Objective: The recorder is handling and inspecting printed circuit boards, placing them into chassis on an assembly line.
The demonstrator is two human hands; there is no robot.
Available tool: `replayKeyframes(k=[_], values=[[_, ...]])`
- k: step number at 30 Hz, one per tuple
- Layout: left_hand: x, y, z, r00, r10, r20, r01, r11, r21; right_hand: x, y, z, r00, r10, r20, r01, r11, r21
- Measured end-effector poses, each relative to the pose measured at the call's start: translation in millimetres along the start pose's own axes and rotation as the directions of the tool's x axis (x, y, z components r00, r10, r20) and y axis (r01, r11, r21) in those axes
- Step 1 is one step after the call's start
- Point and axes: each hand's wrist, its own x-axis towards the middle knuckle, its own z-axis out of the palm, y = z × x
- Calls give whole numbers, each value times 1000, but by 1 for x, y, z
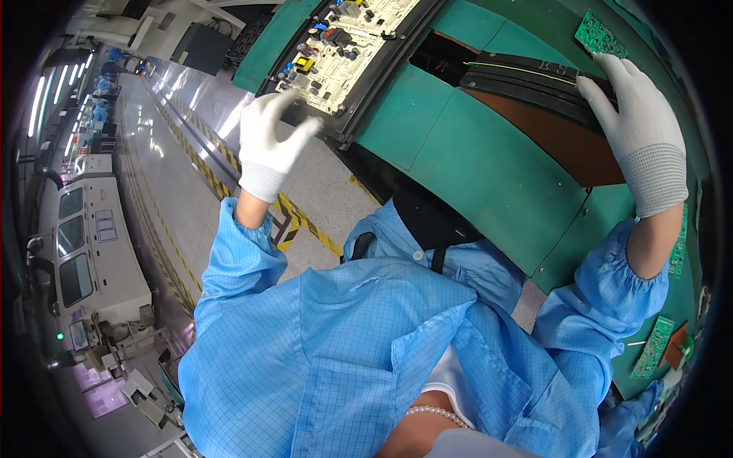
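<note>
White-gloved, the left hand (271, 145) hovers at the near corner of the populated cream circuit board (347, 46) in its black carrier frame (382, 84), fingers loosely curled and holding nothing; the right hand (637, 130) lies flat, fingers spread, on the empty black frame (527, 80). Best to lift the board by its edges — never by components. Small green boards (599, 34) lie on the green conveyor bench (473, 168); yellow-black hazard tape (305, 221) stripes the floor.

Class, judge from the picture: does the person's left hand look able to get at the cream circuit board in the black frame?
Probably yes. The gloved left hand hovers at the near edge of the black frame holding the cream circuit board, and nothing lies between them.
</note>
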Motion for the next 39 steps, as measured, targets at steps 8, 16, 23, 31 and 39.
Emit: replayKeyframes(k=[8, 16, 23, 31, 39], values=[[1, -5, 0, 998, 29, 47, -30, 999, 22, -1, 1, 2, 999, -17, -30, 16, 1000, -5], [1, -20, 2, 1000, 26, -8, -27, 986, -166, -1, 0, 0, 999, -19, -33, 18, 999, -29], [35, -78, 10, 944, -328, 31, 329, 935, -132, -3, -1, 0, 999, -13, -47, 11, 999, -36], [46, -93, 8, 928, -299, 221, 354, 894, -275, -3, -3, 0, 999, -13, -48, 12, 999, -35], [59, -89, 24, 944, -314, 100, 323, 942, -93, -2, -6, -2, 1000, 22, -13, -23, 999, -45]])
